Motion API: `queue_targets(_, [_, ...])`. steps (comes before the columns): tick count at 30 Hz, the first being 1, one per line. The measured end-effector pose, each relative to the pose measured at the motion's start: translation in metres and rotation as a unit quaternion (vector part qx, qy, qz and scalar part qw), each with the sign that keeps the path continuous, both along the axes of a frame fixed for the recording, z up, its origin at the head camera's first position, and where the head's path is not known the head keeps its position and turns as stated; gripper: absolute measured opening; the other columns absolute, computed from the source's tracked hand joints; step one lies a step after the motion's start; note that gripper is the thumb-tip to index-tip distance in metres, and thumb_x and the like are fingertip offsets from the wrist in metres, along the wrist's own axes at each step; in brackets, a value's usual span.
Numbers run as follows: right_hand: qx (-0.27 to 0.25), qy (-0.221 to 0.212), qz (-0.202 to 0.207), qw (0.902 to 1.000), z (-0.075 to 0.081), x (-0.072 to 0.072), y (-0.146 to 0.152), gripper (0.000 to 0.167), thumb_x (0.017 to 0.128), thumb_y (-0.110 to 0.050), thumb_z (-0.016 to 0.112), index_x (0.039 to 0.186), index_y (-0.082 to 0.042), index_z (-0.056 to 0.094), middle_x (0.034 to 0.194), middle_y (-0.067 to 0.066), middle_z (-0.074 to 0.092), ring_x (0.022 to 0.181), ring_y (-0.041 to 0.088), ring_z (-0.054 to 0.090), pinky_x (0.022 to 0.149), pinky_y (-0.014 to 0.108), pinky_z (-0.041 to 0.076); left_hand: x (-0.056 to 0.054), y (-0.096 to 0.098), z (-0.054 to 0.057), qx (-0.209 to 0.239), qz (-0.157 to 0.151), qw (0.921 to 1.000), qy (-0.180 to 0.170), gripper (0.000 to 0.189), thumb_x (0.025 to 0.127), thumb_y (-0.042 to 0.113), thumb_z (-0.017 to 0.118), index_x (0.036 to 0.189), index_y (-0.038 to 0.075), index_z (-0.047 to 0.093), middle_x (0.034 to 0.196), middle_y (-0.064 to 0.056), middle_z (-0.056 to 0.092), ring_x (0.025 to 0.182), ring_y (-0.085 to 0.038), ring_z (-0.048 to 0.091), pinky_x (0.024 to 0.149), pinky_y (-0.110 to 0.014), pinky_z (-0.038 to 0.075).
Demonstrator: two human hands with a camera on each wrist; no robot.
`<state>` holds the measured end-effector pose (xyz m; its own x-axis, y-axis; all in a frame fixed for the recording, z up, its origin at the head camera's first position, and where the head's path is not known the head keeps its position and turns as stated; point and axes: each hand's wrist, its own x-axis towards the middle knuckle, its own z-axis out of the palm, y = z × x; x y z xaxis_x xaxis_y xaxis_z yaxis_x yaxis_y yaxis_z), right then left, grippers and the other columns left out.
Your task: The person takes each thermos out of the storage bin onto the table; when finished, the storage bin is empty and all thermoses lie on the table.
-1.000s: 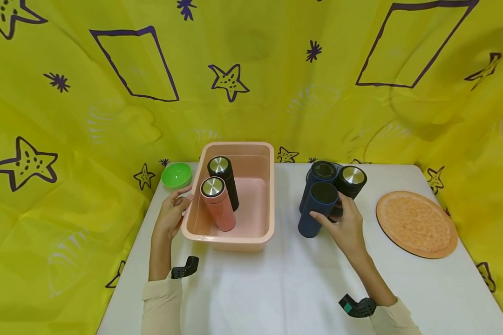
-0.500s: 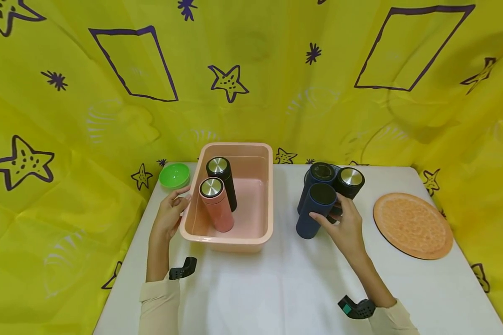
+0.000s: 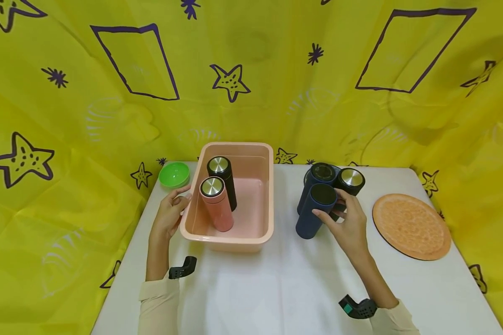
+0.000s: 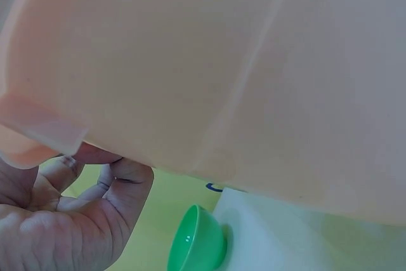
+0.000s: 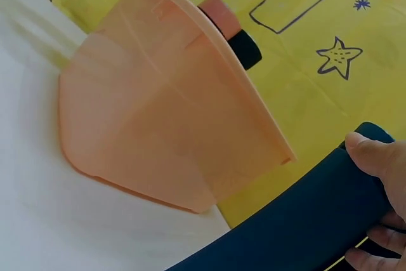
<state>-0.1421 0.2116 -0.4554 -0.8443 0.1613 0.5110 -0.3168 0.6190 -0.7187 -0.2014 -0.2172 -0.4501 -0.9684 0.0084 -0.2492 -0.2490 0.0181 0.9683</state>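
A peach tub point(image 3: 251, 240) stands left of centre in the head view. Inside it, a pink flask point(image 3: 220, 214) and a black flask point(image 3: 229, 190) with steel-topped lids lean to one side. My left hand point(image 3: 170, 215) holds the tub's left rim, its fingers bent at the edge in the left wrist view. On the right, my right hand point(image 3: 349, 222) grips a navy flask point(image 3: 309, 220) near its dark lid, thumb in front and fingers round the far side. Close behind it stand another navy flask point(image 3: 322, 172) and a black flask point(image 3: 351, 178), partly hidden.
A green bowl point(image 3: 174, 175) sits at the back left corner, beside the tub. Toward the right edge of the white table point(image 3: 251, 293) lies a round pizza-patterned board point(image 3: 411, 227). Yellow printed cloth point(image 3: 260, 116) rises behind and at both sides.
My right hand's thumb and fingers have shifted slightly to the right on the navy flask. The left hand, tub and flasks stay nearly where they were.
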Motion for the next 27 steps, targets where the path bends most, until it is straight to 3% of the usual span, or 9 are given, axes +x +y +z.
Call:
queue_targets(13, [0.006, 0.038, 0.005, 0.9993, 0.014, 0.000, 0.002, 0.070, 0.067, 0.000, 0.088, 0.130, 0.003, 0.056, 0.115, 0.021, 0.058, 0.102, 0.020, 0.056, 0.084, 0.003, 0.045, 0.000, 0.000, -0.002, 0.004, 0.002, 1.0000, 0.004, 0.046, 0.102, 0.016, 0.051, 0.146, 0.008, 0.040, 0.107, -0.001, 0.059, 0.096, -0.009, 0.063, 0.081, -0.030, 0.058])
queue_targets(22, [0.017, 0.070, 0.007, 0.9974, 0.031, -0.002, 0.005, 0.068, 0.066, 0.003, 0.087, 0.128, 0.002, 0.058, 0.115, 0.022, 0.059, 0.107, 0.010, 0.053, 0.088, 0.006, 0.045, -0.001, 0.000, -0.003, 0.012, 0.001, 0.9999, 0.003, 0.046, 0.102, 0.015, 0.051, 0.146, 0.007, 0.040, 0.097, 0.003, 0.060, 0.091, -0.009, 0.063, 0.079, -0.028, 0.058])
queue_targets(27, [0.021, 0.101, 0.012, 0.9946, 0.049, -0.007, 0.005, 0.063, 0.066, 0.004, 0.087, 0.123, 0.002, 0.061, 0.115, 0.022, 0.060, 0.112, 0.003, 0.051, 0.091, 0.008, 0.044, -0.001, -0.001, -0.003, 0.011, 0.002, 0.9999, 0.002, 0.045, 0.102, 0.014, 0.050, 0.146, 0.007, 0.040, 0.095, 0.003, 0.060, 0.091, -0.010, 0.063, 0.078, -0.027, 0.058])
